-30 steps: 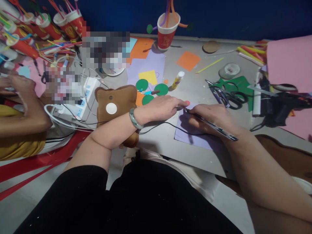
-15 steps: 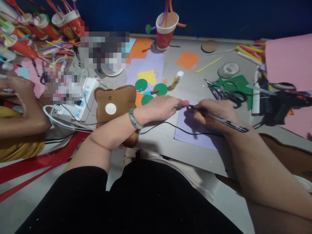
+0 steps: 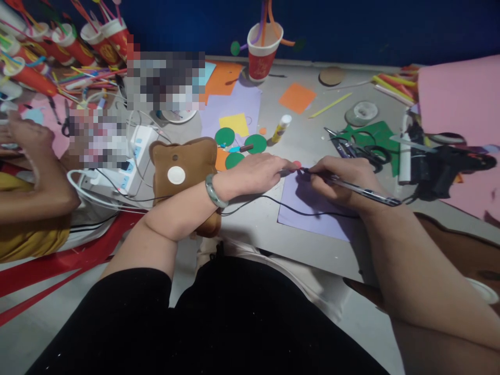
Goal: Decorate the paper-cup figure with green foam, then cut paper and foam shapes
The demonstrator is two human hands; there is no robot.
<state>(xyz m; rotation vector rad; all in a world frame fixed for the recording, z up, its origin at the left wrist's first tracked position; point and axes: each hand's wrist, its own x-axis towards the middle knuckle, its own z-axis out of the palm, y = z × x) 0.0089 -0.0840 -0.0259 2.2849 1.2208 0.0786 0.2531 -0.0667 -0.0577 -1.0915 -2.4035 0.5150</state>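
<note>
My right hand [image 3: 344,179] is closed round a clear-barrelled pen [image 3: 365,191], its tip low at a small pink circle [image 3: 297,165]. My left hand [image 3: 255,173] comes in from the other side, its fingertips together at the edge of that circle; part of it is hidden under them. Beneath both lies a sheet of purple paper [image 3: 308,219], shaded by my right hand. Just beyond my left hand are green paper discs [image 3: 255,144] and a glue stick [image 3: 282,128]. My left forearm rests across a brown plush pouch [image 3: 162,159] with a white round patch.
Scissors [image 3: 377,151] lie on green paper at the right, near a black device [image 3: 437,169]. A red paper cup [image 3: 262,62] with pipe cleaners stands at the back. At the left are a power strip [image 3: 142,151] and another person's arm [image 3: 42,172]. A black cable [image 3: 312,212] crosses the purple sheet.
The pen's rear end has swung slightly to the right and up in my right hand. My left hand stays at the pink circle. The whole view has shifted a little.
</note>
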